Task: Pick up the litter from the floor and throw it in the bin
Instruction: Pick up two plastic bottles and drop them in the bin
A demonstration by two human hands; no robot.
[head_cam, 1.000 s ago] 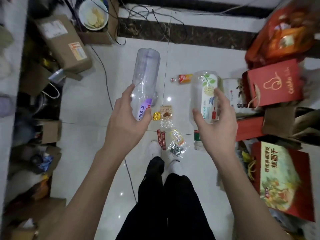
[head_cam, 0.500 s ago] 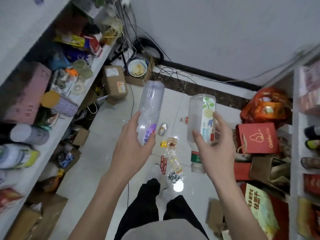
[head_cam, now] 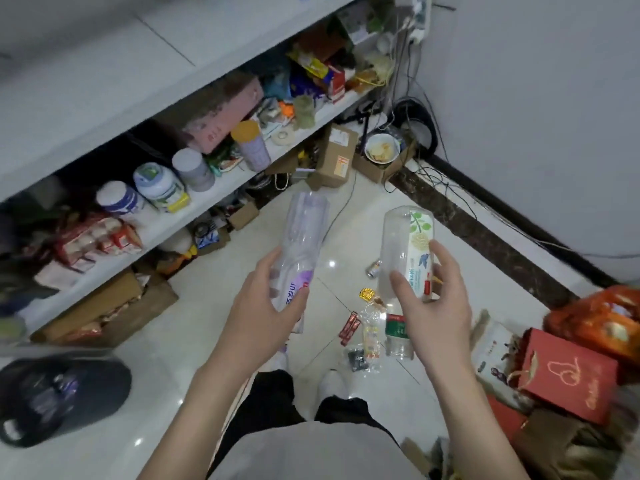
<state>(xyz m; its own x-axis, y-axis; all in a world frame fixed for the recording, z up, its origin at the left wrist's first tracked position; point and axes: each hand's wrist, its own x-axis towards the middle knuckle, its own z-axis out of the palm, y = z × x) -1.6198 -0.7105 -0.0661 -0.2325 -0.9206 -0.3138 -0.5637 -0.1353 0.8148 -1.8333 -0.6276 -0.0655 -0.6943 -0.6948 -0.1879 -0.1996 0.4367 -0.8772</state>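
Observation:
My left hand (head_cam: 263, 306) grips a clear plastic bottle with a purple label (head_cam: 301, 237), held bottom-up in front of me. My right hand (head_cam: 433, 303) grips a second clear bottle with a white flowered label (head_cam: 408, 247), also bottom-up. Below them on the white floor lie a clear bottle with a green label (head_cam: 398, 336), red sachets (head_cam: 349, 323), clear wrappers (head_cam: 367, 337), a gold wrapper (head_cam: 367, 294) and a small can (head_cam: 374, 268). A bin lined with a black bag (head_cam: 59, 400) stands at the lower left, with some litter inside.
White shelves (head_cam: 180, 216) crammed with jars, tins and packets run along the left. Cardboard boxes (head_cam: 337, 157), a bowl (head_cam: 381, 148) and cables sit in the far corner. Red gift bags (head_cam: 568, 372) and an orange bag (head_cam: 602, 323) crowd the right. My feet stand below the litter.
My view has swung left and up, bringing the shelves and the black-lined bin into sight. Both hands keep their bottles, held much the same in front of me.

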